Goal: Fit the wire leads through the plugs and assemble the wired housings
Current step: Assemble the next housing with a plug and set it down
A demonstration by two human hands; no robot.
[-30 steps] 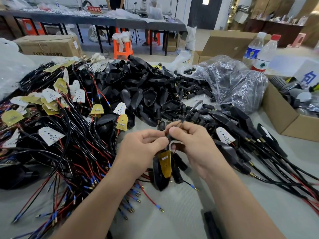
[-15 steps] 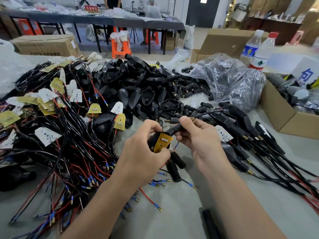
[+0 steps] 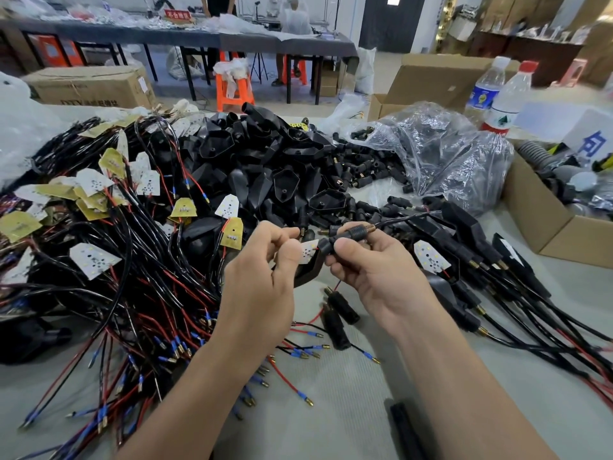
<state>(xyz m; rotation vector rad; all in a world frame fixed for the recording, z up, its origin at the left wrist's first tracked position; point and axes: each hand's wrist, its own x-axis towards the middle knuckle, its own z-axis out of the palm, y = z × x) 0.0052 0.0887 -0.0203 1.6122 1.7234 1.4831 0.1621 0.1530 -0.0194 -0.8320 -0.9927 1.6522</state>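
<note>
Head view | plug [image 3: 351, 234] is sitting mid-frame, wire lead [image 3: 398, 221] trailing toward 2 o'clock | right hand [image 3: 371, 273] is gripping the plug; left hand [image 3: 265, 270], at its 9 o'clock, is pinching board [image 3: 308, 251] above housing [image 3: 306, 273] | risk: hands pulling apart could be straining the lead, likely tearing its board joint

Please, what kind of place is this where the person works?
Most likely a small assembly workshop: a heap of loose wire leads, a pile of identical black housings, and long work tables with cardboard boxes behind.
</note>
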